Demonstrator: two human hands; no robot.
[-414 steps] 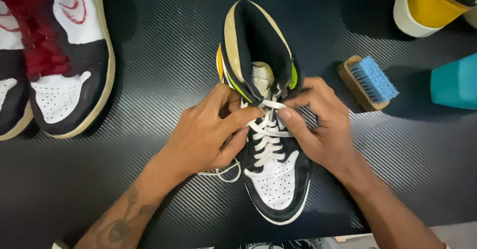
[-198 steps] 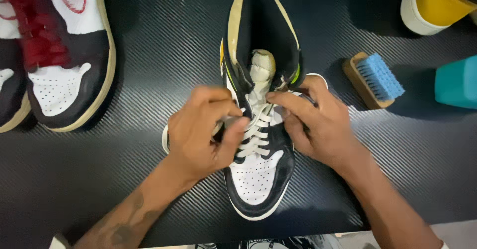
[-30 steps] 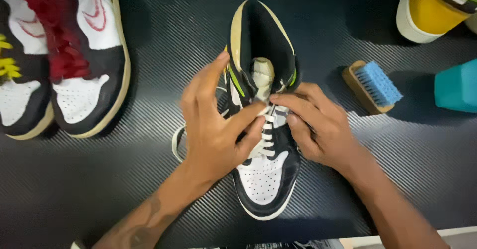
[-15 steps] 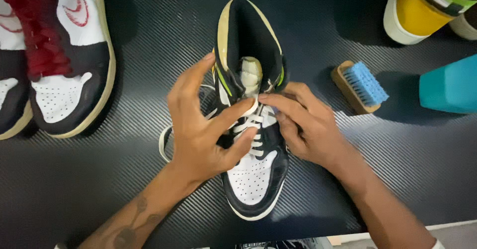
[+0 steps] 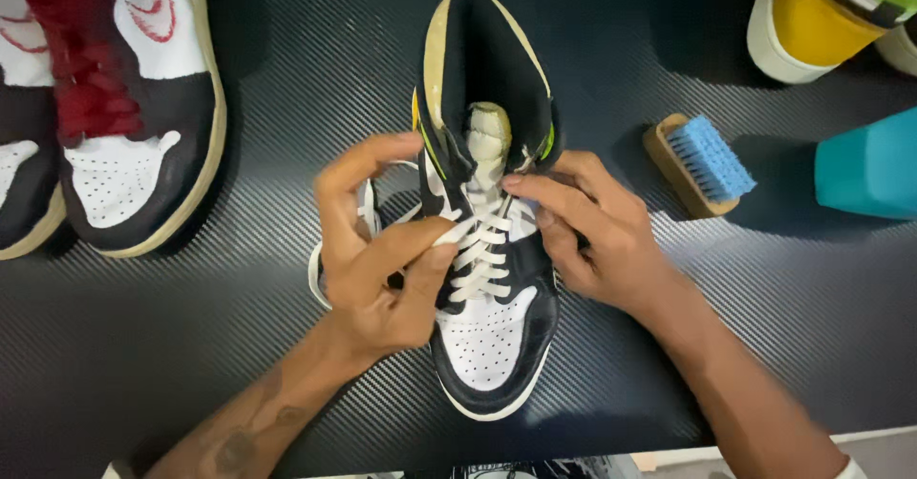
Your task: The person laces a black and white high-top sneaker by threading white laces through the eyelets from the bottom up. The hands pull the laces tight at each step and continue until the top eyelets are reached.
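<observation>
Two bare forearms, dark tattoo on left forearm (image 5: 234,441), perhaps a white cuff (image 5: 853,467) at right.

A shoe (image 5: 487,278) lies in the middle of the worktop (image 5: 287,345), toe toward the person. The left hand (image 5: 377,259) sits on its left side and the right hand (image 5: 597,235) on its right, both at the laces (image 5: 482,250). A loose lace end (image 5: 315,278) loops on the worktop just left of the shoe. Two more shoes (image 5: 124,126) lie well apart at far left. A brush (image 5: 699,164) lies to the right of the shoe; beyond it sit a block (image 5: 867,166) at the right edge and another shoe (image 5: 821,16) behind them.
</observation>
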